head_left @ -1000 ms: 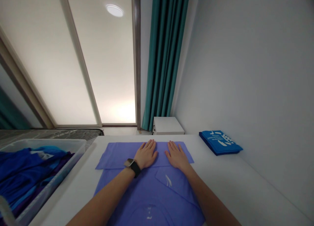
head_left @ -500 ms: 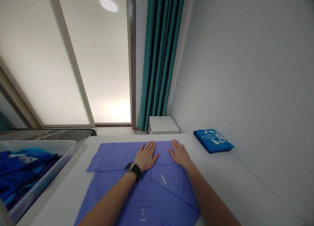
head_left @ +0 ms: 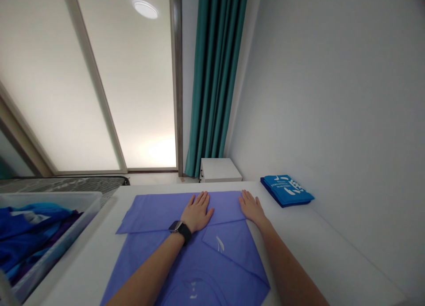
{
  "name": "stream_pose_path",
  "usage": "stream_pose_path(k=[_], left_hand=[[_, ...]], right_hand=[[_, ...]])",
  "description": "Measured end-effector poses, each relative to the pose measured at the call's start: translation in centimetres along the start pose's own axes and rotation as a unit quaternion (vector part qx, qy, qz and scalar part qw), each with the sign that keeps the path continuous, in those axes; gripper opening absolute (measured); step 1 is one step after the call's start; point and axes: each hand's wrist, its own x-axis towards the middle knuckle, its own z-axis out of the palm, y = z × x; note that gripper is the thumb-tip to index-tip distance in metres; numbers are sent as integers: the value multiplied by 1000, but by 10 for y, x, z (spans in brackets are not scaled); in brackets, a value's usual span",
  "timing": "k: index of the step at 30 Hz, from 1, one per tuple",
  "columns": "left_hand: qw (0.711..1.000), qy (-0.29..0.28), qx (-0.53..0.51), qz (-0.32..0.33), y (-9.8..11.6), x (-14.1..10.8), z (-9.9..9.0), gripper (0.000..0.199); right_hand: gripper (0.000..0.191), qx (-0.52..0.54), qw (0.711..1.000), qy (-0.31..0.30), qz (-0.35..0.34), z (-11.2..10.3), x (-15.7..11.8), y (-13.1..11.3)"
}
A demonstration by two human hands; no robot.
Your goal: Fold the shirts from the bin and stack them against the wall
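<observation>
A purple shirt (head_left: pixel 149 253) lies spread on the white table (head_left: pixel 83 253), its far part folded over into a flat band and a small white logo on its right half. My left hand (head_left: pixel 196 212) rests palm down on the folded band, fingers spread, a black watch on the wrist. At the band's far right edge lies my right hand (head_left: pixel 253 208), flat with its fingers stretched out, partly on the cloth and partly beside it. Neither hand grips anything.
On the left stands a clear plastic bin (head_left: pixel 94 204) with blue and purple clothes (head_left: pixel 26 235). A folded blue cloth (head_left: pixel 287 191) with white print lies at the right, near the wall. Beyond the table are a white cabinet (head_left: pixel 219 169) and a green curtain (head_left: pixel 215 85).
My right hand has slid to the right, from on the shirt to its right edge. My left hand has stayed in place on the cloth.
</observation>
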Motion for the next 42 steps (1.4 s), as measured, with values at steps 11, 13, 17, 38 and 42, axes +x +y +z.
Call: stream_pose_path(k=[11,13,17,38,42], left_hand=[[1000,4,8,5,0,0,1,60],[1000,3,11,4,1,0,0,60],[1000,7,12,-2,4,-1,-1,58],[978,-23,73,-196,-135,-102,-47,58],[972,-20,79,-222,-147,-100,-49,51]], right_hand=[[59,-50,979,100,-172,-3,-23,-48],[61,-44,980,62,-185,5,-24,-54],[63,-43,983,25,-175,13,-22,-52],[62,-88,982,29,-166,25,-13,-46],[63,-95,980,33,-171,26,-13,-46]])
